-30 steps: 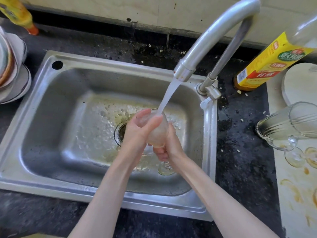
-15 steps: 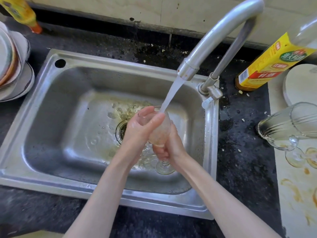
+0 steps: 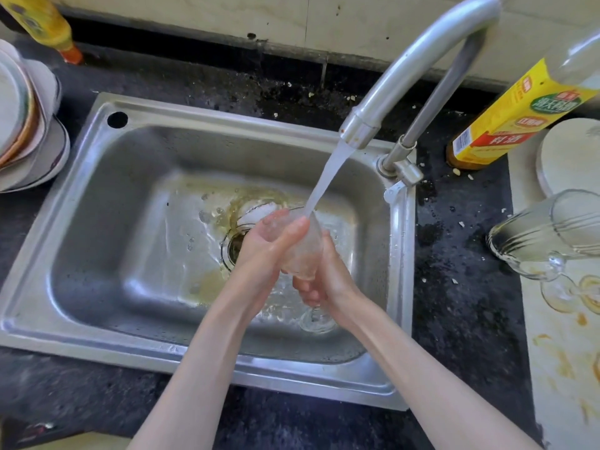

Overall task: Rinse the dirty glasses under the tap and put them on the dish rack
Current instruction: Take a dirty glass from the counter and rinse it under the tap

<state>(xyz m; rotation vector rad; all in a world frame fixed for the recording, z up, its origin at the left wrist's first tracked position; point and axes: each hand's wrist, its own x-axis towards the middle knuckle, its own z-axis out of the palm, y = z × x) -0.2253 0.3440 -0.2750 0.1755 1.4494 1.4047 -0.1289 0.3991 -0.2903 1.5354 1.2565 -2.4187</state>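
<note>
A clear stemmed glass (image 3: pixel 305 254) is held upright over the steel sink (image 3: pixel 107 196), right under the stream from the curved tap (image 3: pixel 406 69). My right hand (image 3: pixel 328 280) grips it low, around the base of the bowl and the stem; the round foot shows below my fingers. My left hand (image 3: pixel 266 245) wraps the bowl from the left, thumb across its front. Water runs into the glass and spills over. A second stemmed glass (image 3: pixel 548 235) lies on its side on the stained board at the right.
Stacked plates and bowls (image 3: pixel 29 131) stand left of the sink. A yellow-labelled bottle (image 3: pixel 506 121) leans at the back right, next to a round white board (image 3: pixel 571 157). A yellow bottle (image 3: pixel 45 24) stands at the back left. The dark counter (image 3: pixel 454 287) carries crumbs and drops.
The view has shifted slightly. Both hands keep their hold on the glass under the stream, and my left hand has slid a little over the bowl. More water has spread across the sink floor.
</note>
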